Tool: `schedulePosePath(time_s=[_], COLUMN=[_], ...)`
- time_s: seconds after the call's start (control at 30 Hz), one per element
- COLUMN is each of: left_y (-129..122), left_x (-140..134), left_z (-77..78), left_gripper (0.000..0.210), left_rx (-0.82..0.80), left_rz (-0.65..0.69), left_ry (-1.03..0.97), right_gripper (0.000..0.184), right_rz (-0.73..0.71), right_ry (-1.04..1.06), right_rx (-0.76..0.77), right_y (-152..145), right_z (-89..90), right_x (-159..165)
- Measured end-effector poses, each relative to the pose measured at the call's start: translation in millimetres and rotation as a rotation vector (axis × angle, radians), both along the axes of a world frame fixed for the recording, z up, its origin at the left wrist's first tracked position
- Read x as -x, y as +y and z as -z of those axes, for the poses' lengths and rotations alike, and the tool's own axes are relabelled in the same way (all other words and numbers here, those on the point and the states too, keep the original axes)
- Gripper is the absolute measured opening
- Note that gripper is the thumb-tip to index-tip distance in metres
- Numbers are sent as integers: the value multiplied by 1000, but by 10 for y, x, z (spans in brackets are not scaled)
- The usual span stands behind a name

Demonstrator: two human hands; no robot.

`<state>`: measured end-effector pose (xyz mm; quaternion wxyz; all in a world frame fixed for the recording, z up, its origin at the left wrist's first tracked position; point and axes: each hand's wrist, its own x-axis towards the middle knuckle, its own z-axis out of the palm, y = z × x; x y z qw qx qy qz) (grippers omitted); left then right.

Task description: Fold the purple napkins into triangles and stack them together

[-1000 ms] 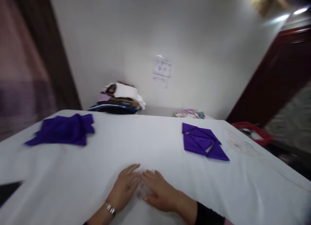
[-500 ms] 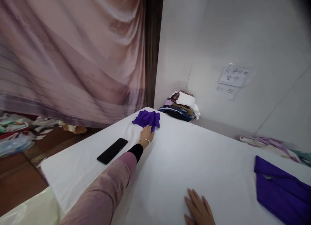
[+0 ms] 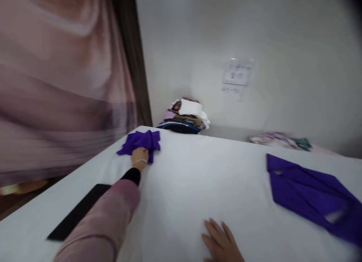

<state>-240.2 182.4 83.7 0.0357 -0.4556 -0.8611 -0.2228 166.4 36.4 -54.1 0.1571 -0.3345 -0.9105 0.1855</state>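
At the table's far left corner lies a crumpled purple cloth (image 3: 138, 139). My left hand (image 3: 140, 155) reaches out to it, its fingers curled into the near edge; the fingertips are hidden in the folds. Near the bottom of the view my right hand (image 3: 222, 241) rests on the white tabletop (image 3: 192, 186), palm down with fingers spread and nothing in them. A larger purple cloth (image 3: 308, 194) lies loosely folded to the right, apart from that hand, with small patches of white showing through.
A black phone (image 3: 79, 211) lies left of my left forearm, partly covered by the sleeve. Folded fabrics (image 3: 186, 116) are piled behind the table's far edge, with more cloth (image 3: 275, 139) farther right. A pink curtain (image 3: 62, 88) hangs on the left; a paper sign (image 3: 236, 73) is on the wall.
My view has swung to the right. The fingers of my left hand, stretched over the crumpled purple cloth before, are now curled into it. My right hand still lies flat.
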Motion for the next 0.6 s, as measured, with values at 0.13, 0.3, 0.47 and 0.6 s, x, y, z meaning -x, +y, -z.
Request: schedulePosePath(time_s=[0.13, 0.3, 0.47, 0.6], left_y=[57, -492, -1432, -1720], left_x=[-288, -1283, -2271, -2513], left_z=[-299, -353, 43, 272], left_gripper=[33, 24, 16, 20], left_rx=[-173, -488, -281, -267], left_rz=[247, 896, 1307, 1195], left_ry=[18, -107, -313, -504], right_gripper=[52, 81, 99, 59], right_rz=[-46, 176, 274, 146], right_ry=[20, 266, 707, 815], right_rx=[199, 325, 293, 225], right_y=[-53, -37, 124, 175], right_z=[-598, -721, -532, -533], right_x=[-29, -16, -31, -12])
